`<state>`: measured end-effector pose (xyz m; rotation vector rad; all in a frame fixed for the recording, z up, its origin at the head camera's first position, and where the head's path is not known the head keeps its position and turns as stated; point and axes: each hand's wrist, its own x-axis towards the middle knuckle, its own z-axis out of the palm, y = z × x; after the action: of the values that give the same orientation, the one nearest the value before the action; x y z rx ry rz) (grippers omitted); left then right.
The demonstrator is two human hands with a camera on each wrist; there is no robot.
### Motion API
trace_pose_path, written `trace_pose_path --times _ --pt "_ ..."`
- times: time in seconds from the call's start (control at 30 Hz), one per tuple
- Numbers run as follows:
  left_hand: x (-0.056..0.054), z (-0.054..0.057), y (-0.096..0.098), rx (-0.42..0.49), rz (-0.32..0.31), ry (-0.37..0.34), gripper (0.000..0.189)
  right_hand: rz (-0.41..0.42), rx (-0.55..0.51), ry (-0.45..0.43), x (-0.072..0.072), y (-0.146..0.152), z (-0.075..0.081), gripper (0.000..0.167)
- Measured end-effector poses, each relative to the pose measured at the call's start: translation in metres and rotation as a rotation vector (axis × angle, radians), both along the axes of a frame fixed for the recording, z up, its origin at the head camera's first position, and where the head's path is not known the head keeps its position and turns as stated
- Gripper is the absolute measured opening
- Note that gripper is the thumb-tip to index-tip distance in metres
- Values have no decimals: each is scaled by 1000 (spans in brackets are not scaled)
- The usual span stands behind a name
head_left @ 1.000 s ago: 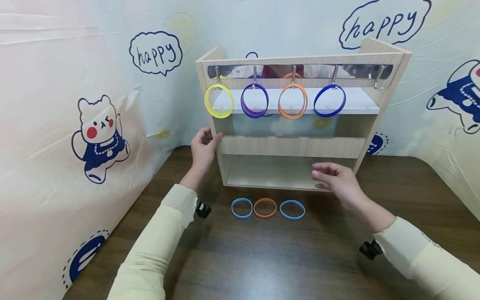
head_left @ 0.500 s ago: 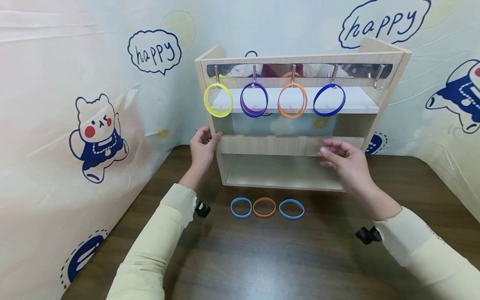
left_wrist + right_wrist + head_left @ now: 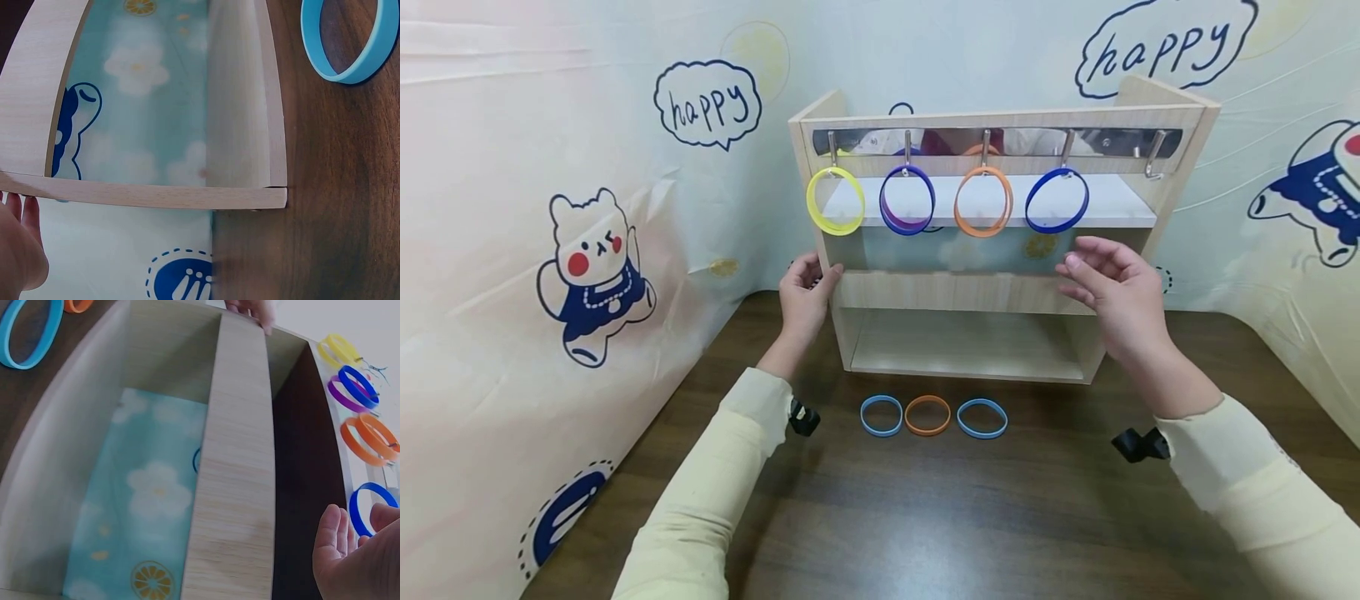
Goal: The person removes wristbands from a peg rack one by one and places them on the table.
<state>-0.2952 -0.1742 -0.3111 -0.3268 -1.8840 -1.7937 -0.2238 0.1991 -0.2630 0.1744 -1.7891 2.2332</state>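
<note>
A small wooden rack (image 3: pixel 958 292) stands on the table. Wristbands hang from its metal hooks: a yellow one (image 3: pixel 836 201), a blue one (image 3: pixel 907 200) with a purple one behind it, orange (image 3: pixel 982 202) and dark blue (image 3: pixel 1057 201). My left hand (image 3: pixel 805 296) holds the rack's left side panel, thumb at the front edge; some of its fingers are hidden behind. Below and right of the dark blue wristband, my right hand (image 3: pixel 1120 292) is raised in front of the rack, its fingers loosely bent and nothing in them. In the right wrist view, the right hand (image 3: pixel 356 553) appears beside that wristband.
On the table (image 3: pixel 917 508) before the rack lie a light blue wristband (image 3: pixel 882 432), an orange one (image 3: pixel 927 432) and another light blue one (image 3: pixel 982 435). The rightmost hook (image 3: pixel 1154 158) carries nothing. A printed cloth (image 3: pixel 625 117) surrounds the table.
My right hand has risen from the rack's lower opening to just under the dark blue wristband, shifting right. The left hand stays at the side panel.
</note>
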Motion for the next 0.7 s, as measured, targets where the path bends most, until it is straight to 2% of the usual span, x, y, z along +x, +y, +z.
trace_pose_path --times 0.13,0.37,0.47,0.7 --pt "-1 -2 -1 7 2 6 29 6 -54 16 -1 1 8 43" --pt "-22 -18 -6 1 19 38 29 14 -106 18 -4 6 20 50" --pt "-27 -22 -7 -6 33 35 30 12 -103 -1 -4 6 24 50" --pt "-27 -23 -7 7 36 33 27 8 -61 -41 -5 6 31 52"
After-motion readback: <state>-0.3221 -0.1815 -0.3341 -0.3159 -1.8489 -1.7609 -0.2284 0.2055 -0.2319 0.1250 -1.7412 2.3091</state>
